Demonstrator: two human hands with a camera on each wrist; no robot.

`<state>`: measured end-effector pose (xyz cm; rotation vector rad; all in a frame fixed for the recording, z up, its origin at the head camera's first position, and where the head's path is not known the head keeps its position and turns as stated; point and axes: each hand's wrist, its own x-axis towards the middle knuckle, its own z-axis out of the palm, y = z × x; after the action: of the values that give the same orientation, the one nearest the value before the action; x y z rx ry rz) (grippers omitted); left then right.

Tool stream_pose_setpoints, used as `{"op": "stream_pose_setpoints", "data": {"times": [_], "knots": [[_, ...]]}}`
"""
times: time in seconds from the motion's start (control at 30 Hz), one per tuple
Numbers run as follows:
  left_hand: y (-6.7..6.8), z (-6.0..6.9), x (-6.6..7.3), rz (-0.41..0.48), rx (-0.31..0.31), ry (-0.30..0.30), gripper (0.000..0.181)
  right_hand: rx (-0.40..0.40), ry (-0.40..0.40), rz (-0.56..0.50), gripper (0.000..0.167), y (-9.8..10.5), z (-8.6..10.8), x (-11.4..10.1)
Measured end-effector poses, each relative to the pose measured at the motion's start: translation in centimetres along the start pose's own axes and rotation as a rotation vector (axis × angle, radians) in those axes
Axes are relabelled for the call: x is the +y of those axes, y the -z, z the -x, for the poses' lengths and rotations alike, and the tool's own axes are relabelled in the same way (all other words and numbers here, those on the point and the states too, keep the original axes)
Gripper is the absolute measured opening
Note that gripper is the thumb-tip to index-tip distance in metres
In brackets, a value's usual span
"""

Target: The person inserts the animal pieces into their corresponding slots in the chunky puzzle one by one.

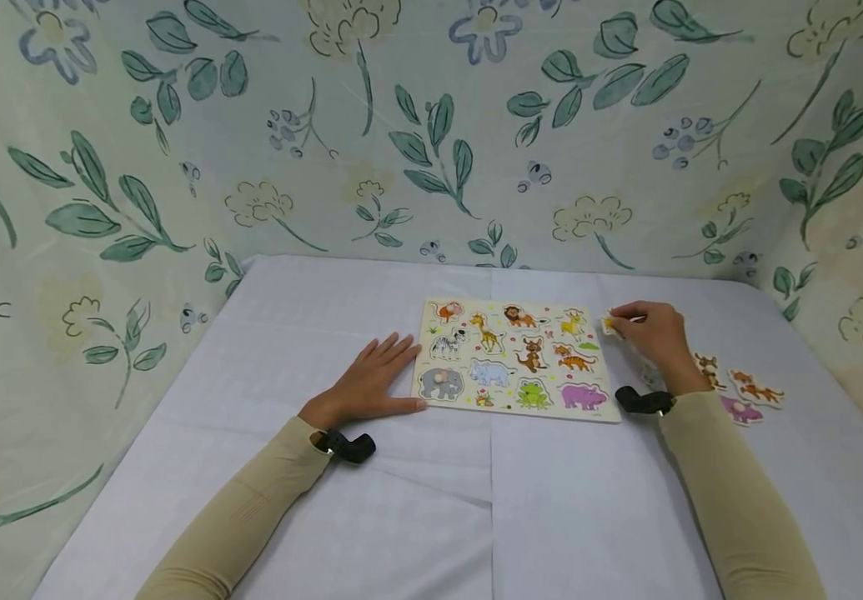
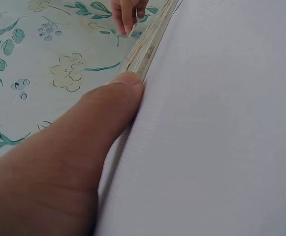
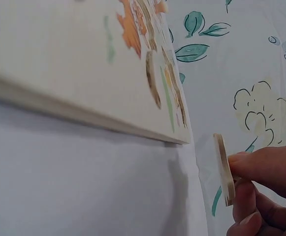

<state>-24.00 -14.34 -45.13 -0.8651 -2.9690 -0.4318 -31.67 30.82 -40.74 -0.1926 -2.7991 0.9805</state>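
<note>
A flat wooden animal puzzle board (image 1: 605,402) lies on the table, with a giraffe, lion, zebra, frog and other animals on it. My left hand (image 1: 371,379) rests at its left edge with fingers spread; in the left wrist view the thumb (image 2: 101,110) touches the board's side. Past the upper right corner, my right hand (image 1: 654,333) pinches a small yellowish puzzle piece (image 1: 609,323) between thumb and fingers. The right wrist view shows this piece (image 3: 223,169) edge-on, held upright and apart from the board; its picture is hidden there.
Right of the board, beyond my right wrist, lie loose pieces: a kangaroo (image 1: 709,367), a tiger (image 1: 757,389) and a purple hippo (image 1: 743,410). Another pale piece (image 1: 650,375) is partly hidden by the wrist. A white cloth (image 1: 416,517) covers the table; floral fabric (image 1: 416,217) hangs behind.
</note>
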Motion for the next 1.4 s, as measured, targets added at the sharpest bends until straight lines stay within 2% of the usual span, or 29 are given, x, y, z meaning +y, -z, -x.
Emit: {"op": "stream_pose_setpoints", "data": {"times": [0.83,1.03,1.4], "knots": [[0.1,0.1,-0.2,-0.009,-0.001,0.007,0.098,-0.014,0.022,-0.027,0.029,-0.3,0.3,-1.6],[-0.2,0.0,-0.4,-0.014,-0.004,0.010,0.099,-0.020,0.033,-0.037,0.031,-0.6,-0.2,-1.6],[0.0,0.0,-0.2,0.006,0.027,-0.026,0.098,-0.012,0.028,-0.079,0.030,-1.3,-1.4,-2.6]]}}
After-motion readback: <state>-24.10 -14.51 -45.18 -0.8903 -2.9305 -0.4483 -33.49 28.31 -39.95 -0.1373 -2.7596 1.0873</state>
